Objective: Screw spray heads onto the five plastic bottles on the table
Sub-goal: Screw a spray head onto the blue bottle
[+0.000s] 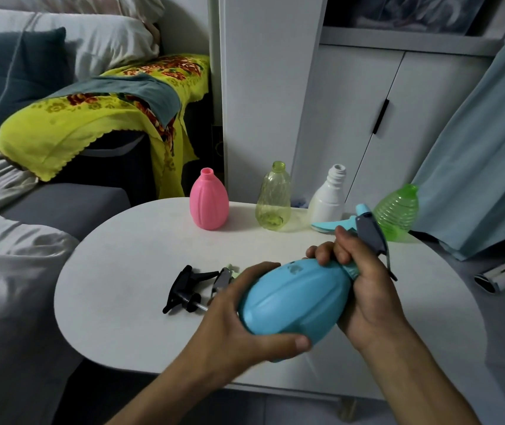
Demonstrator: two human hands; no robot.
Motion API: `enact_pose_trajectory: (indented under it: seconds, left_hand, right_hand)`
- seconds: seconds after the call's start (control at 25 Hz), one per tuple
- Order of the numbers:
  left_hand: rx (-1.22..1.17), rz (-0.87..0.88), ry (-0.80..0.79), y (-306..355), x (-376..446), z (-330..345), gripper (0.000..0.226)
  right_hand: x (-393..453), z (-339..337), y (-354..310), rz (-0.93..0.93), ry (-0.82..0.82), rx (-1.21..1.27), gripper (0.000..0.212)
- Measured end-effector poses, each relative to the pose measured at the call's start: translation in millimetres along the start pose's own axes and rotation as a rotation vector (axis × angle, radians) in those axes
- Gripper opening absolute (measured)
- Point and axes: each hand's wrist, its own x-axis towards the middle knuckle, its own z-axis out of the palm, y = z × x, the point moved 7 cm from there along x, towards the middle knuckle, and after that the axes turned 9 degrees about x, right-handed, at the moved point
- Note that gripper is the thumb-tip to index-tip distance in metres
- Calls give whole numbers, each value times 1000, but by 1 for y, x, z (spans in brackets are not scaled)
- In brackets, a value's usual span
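My left hand grips the body of a blue bottle, held tilted above the white table. My right hand is closed around the bottle's neck and the blue-and-grey spray head seated on it. At the table's far edge stand a pink bottle, a clear yellow bottle, a white bottle and a green ribbed bottle, all without heads. A black spray head and a grey-green one lie left of my left hand, the latter partly hidden.
A light blue spray head lies by the white bottle. A sofa with a yellow floral cloth sits to the left, white cabinets behind, a blue curtain at right. A lint roller lies right of the table.
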Motion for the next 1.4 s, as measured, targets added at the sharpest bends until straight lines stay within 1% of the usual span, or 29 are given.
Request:
enact_pose_trajectory:
  seconds: [0.08, 0.12, 0.16, 0.2, 0.24, 0.4, 0.52, 0.6, 0.68, 0.72, 0.76, 0.8, 0.84, 0.92, 1.0, 1.08, 1.24, 1.32, 1.36, 1.4]
  left_hand:
    - [-498, -241, -174, -11, 0, 11, 84]
    - [-663, -330, -264, -13, -3, 19, 81]
    - [-744, -369, -338, -12, -6, 26, 74]
    - [-776, -380, -360, -13, -9, 31, 67]
    - [-781, -380, -334, -16, -9, 32, 65]
    - [-715, -346, -123, -23, -2, 22, 76]
    - [-661, -296, -52, -23, -6, 17, 77]
    - [-663, -333, -92, -18, -3, 20, 71]
    - [-650, -437, -174, -19, -2, 24, 51]
    - [-650, -497, -197, -21, -3, 24, 46]
    - [-689, -537, -231, -22, -5, 25, 47]
    - [-743, -539, -268, -18, -6, 26, 51]
    - [-757, -524, -273, -17, -8, 26, 56]
    - [-744, -474, -230, -20, -11, 22, 56]
    - [-731, -443, -202, -18, -8, 20, 53]
    - [-722, -418, -191, -18, -5, 19, 54]
    - [-709, -414, -204, -22, -8, 23, 60]
    - [-702, -420, -192, -23, -5, 24, 55]
    - [-663, -428, -156, -24, -2, 22, 50]
    - [-561, -433, -81, -29, 1, 16, 46]
  right_hand:
    - [-4, 5, -4, -1, -77, 98, 40]
    - [-5, 6, -6, -12, -111, 112, 40]
    - [-6, 8, -7, -22, -130, 96, 40]
    - [-6, 8, -6, -23, -131, 67, 39]
    - [-5, 8, -4, -20, -116, 40, 39]
    - [-4, 4, 0, -19, -35, 8, 37]
    - [-2, 4, 1, -15, -22, 12, 37]
    - [-2, 4, 0, -1, -59, 33, 37]
    - [-4, 8, 0, 27, -149, 77, 38]
    - [-5, 11, 0, 35, -184, 93, 38]
    - [-5, 11, 0, 35, -189, 92, 38]
    - [-3, 11, 0, 30, -166, 76, 38]
    - [-2, 9, 0, 21, -128, 53, 38]
    - [-2, 8, 1, -3, -75, 31, 36]
    - [-3, 10, 0, -21, -62, 32, 35]
    - [-4, 11, -1, -38, -52, 29, 36]
    - [-5, 7, -1, -32, -19, 29, 36]
    - [-3, 4, -1, -17, -6, 23, 35]
    - [-1, 1, 0, -13, 17, 19, 35]
    - [1, -2, 2, -19, 63, 1, 36]
